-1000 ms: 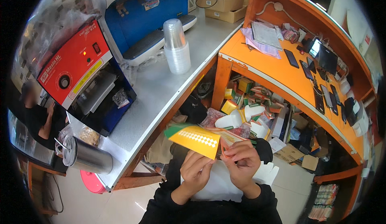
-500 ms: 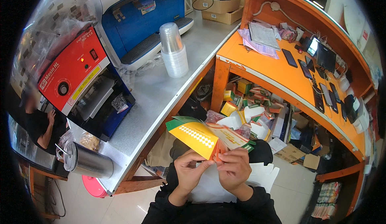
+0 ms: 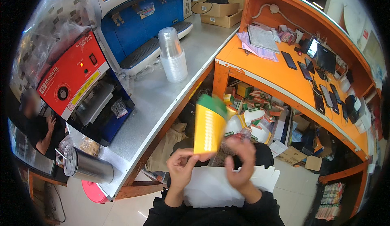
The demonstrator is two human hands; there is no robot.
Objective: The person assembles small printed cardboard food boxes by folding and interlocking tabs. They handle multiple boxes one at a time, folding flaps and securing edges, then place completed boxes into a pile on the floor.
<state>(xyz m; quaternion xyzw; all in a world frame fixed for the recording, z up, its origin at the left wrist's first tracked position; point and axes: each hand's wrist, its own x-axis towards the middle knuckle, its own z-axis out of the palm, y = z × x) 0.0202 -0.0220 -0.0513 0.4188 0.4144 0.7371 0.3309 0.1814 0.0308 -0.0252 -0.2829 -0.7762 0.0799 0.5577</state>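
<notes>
Head view. Yellow flat carton with a green top band is held upright in mid-air above the person's lap, off both counters. Its long axis runs near vertical and tilts slightly right, with the green end up and away from the person and the lower edge down at the hands. The broad face with rows of pale dots faces the camera.

Left hand: thumb and fingers pinch the carton's lower edge, pressed together on it. Right hand: fingers curled, raised just right of the carton's lower corner. It is motion-blurred; whether it touches the carton I cannot tell, and its grip is likewise unclear. A white sheet lies across the lap under both hands.

Edges and room: the steel counter runs along the left, and its front edge passes close to the left of the carton. The orange desk meets it at a corner just above the carton's top. Under the desk, a heap of small coloured boxes sits right behind the carton. Open floor lies to the lower right.

On the steel counter: a stack of clear cups mid-counter, a red machine at the left edge, and a steel tumbler lying at the near corner.
</notes>
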